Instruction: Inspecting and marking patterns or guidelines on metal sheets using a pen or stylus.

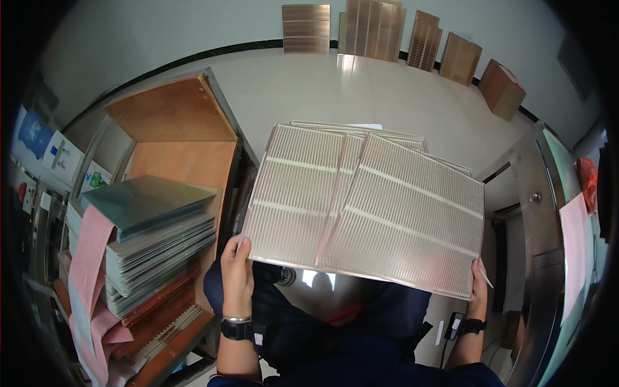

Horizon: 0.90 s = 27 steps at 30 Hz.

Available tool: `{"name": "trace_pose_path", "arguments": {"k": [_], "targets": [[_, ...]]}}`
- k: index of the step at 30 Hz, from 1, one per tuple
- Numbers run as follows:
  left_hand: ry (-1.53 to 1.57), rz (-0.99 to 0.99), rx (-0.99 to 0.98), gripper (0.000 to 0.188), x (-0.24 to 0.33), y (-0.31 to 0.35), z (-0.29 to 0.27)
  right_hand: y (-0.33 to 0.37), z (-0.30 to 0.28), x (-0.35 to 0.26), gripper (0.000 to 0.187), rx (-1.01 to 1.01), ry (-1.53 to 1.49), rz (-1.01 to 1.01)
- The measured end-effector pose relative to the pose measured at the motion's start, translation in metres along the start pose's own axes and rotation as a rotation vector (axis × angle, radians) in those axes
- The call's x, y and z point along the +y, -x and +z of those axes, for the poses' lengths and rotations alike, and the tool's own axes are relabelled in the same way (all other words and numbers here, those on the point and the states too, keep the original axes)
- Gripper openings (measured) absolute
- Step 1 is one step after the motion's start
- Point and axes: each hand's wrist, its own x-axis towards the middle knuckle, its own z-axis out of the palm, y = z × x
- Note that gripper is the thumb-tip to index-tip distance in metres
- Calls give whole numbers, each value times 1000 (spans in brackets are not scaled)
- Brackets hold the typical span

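Several thin, flat striped panels lie fanned over one another in front of me. They are pale with a coppery tint, finely ribbed and crossed by plain bands. My left hand point(237, 267) is closed on the near left corner of the left panel point(293, 187), thumb on top. With my right hand point(478, 284) I grip the near right corner of the right panel point(412, 213), which overlaps the left one. A thin pale pointed piece sticks out beside my right fingers; I cannot tell what it is. More panel edges show behind, and their undersides are hidden.
At left, an open wooden-lined case point(177, 164) stands beside a stack of thin boards point(161, 238) with a pink cloth point(90, 251) hanging over its side. A dark cabinet point(538, 200) is at right. Copper-coloured panels point(374, 29) lean along the far wall.
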Motion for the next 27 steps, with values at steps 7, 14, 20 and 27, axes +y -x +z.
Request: {"name": "trace_pose_path", "arguments": {"k": [7,14,20,27], "targets": [[-98,-178,-131,18,5,36,-22,1,-15,-14,44,-50,79,14],[-58,-349,-337,22,-39,79,1,26,-29,-11,38,87,-1,74],[-79,-393,-491,26,-57,91,26,54,-57,-6,47,43,56,106],[-149,-356,-579,19,-66,80,46,79,-69,1,47,122,-5,43]]}}
